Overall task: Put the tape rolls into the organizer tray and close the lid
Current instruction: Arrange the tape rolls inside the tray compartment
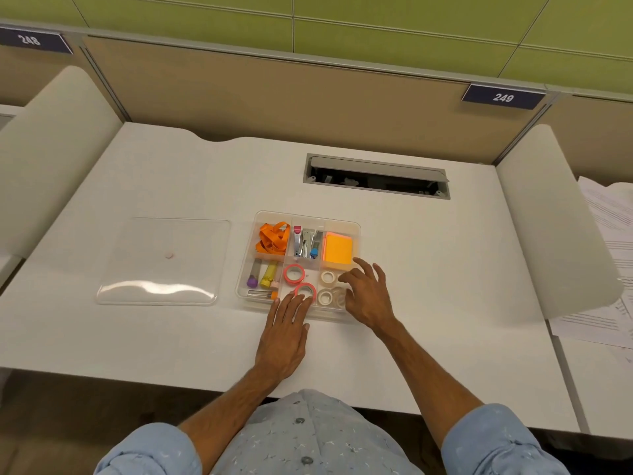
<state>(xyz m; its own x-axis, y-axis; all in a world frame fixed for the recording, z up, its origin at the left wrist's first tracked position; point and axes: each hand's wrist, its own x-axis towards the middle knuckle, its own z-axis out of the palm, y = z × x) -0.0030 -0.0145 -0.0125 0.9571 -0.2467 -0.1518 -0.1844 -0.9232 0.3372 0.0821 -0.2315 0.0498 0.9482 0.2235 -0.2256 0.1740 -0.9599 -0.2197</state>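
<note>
The left hand (286, 332) is lying flat with fingers extended, its fingertips touching the nearer pink tape roll (305, 291) in the organizer tray (356, 228) at the desk's (191, 180) centre. The right hand (368, 294) is hovering spread wide, grasping nothing, over the clear tape rolls (327, 277) in the tray's near right compartment. The lid (164, 260) is lying flat on the desk left of the tray.

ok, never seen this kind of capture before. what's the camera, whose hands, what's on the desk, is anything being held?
There is no machine here: a person works with bare hands, and the one picture comes from a wide-angle camera on their head, looking down. On the white desk sits a clear plastic organizer tray with compartments. It holds two pink tape rolls, small clear tape rolls, an orange ribbon, orange sticky notes, a stapler and tubes. The flat clear lid lies on the desk left of the tray, still off. The left hand has its fingers at the nearer pink roll; the right hand spreads over the clear rolls. Neither hand is clearly gripping anything.
</note>
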